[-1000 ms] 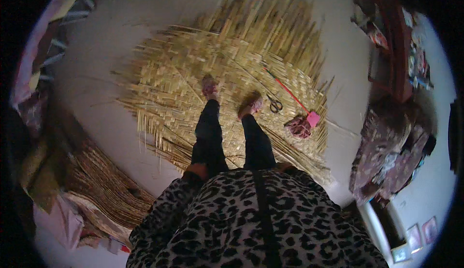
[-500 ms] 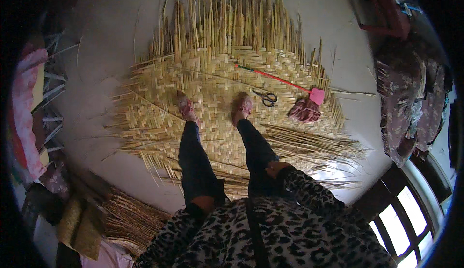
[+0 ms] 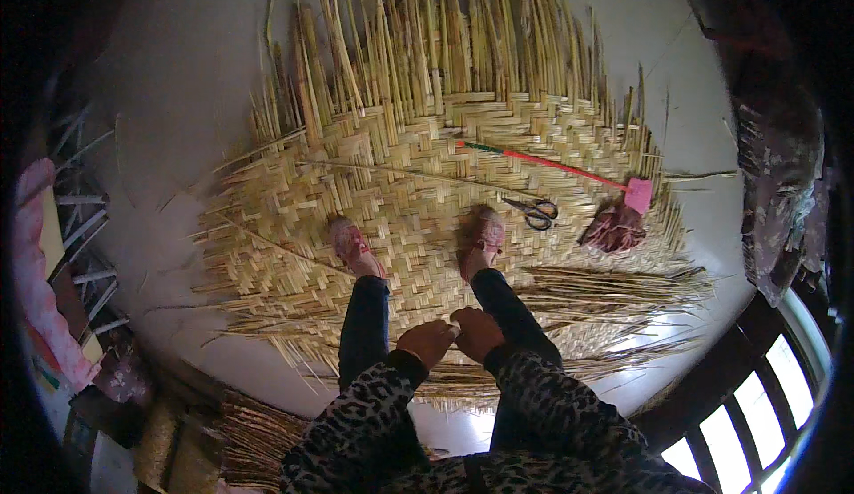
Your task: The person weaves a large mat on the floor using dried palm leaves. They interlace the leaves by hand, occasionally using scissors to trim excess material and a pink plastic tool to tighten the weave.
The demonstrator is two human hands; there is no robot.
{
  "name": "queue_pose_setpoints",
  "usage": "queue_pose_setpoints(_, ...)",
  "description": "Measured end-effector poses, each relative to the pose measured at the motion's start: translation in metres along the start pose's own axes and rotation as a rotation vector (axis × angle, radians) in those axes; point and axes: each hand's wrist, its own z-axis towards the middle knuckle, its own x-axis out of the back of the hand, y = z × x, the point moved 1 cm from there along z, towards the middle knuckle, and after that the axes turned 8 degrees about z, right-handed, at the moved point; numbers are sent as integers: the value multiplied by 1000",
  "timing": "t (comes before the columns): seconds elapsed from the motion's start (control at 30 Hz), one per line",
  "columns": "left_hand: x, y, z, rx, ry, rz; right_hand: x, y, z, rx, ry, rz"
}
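Note:
My left hand [image 3: 428, 343] and my right hand [image 3: 479, 334] meet in front of me, fingers curled and fingertips close together. A tiny pale bit shows between them, too small to name. Under my feet in pink shoes lies a large woven reed mat [image 3: 400, 200], its unwoven strips fanning out at the far edge. Beyond my right foot, scissors [image 3: 539, 215] rest on the weave. A fly swatter [image 3: 569, 169] with a red handle and pink head lies across the mat, its head by a crumpled dark pink cloth [image 3: 614, 229].
Loose reed strips [image 3: 614, 294] are heaped at the mat's near right. A bundle of brown stalks [image 3: 253, 436] lies at lower left. Metal-legged furniture [image 3: 84, 227] with pink fabric stands left; a cloth-draped piece of furniture [image 3: 783, 182] stands right, above a barred window [image 3: 738, 427].
Both hands have come up and together in front of my body; before, they were apart at my sides, the right by my thigh. The view has shifted slightly.

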Motion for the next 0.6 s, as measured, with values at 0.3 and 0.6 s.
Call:
queue_pose_setpoints(0.3, 33, -34, 114, 150, 275, 137, -51, 57, 133, 94, 21, 647)
queue_pose_setpoints(0.6, 158, 3, 154, -123, 222, 551, 50, 7, 304, 439, 133, -140)
